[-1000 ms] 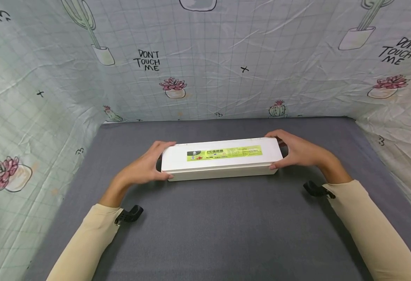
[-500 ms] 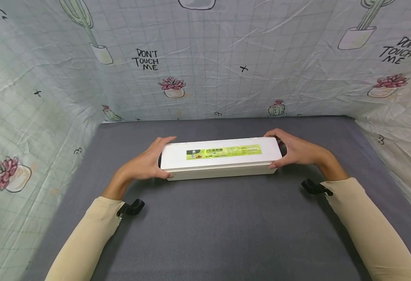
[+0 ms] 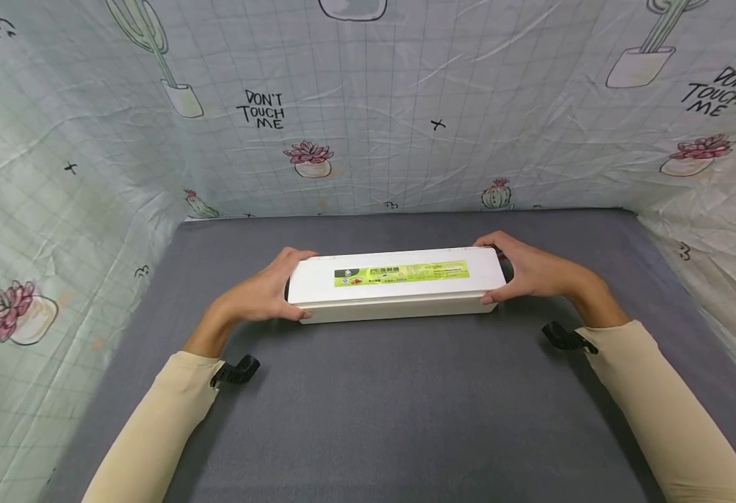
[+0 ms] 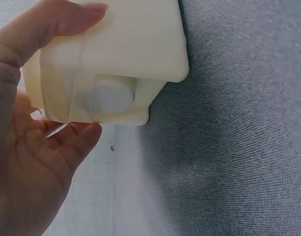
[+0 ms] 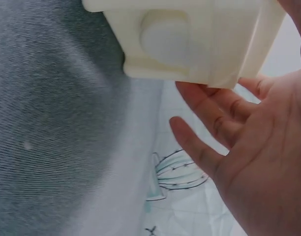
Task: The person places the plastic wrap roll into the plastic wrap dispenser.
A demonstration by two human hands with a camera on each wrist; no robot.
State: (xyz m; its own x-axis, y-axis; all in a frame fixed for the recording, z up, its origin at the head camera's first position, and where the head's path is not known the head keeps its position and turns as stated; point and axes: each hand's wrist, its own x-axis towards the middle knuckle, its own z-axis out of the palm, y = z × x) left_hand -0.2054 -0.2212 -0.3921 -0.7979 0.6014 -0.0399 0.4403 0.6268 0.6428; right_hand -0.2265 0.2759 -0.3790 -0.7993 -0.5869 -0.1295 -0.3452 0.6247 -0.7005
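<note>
A long white cling film box point(image 3: 399, 304) with a yellow-green label rests on the grey cloth, its length running left to right. My left hand point(image 3: 258, 290) grips its left end, thumb on the near side and fingers on the far side. At the opposite end my right hand point(image 3: 534, 271) holds it the same way. In the left wrist view the box's end wall point(image 4: 135, 39) shows a round whitish disc point(image 4: 113, 96) in a cutout. A similar disc point(image 5: 163, 39) shows in the right wrist view, where a finger stands apart from the box.
Grey cloth point(image 3: 406, 412) covers the table. A cactus-printed sheet point(image 3: 374, 105) stands behind it and along both sides. Black straps or mounts stick out at the left cuff point(image 3: 236, 370) and the right cuff point(image 3: 565, 337).
The left hand and forearm have shifted slightly forward; its far fingers lifted half a second ago and came back down to the box. The box and right hand stay almost in place.
</note>
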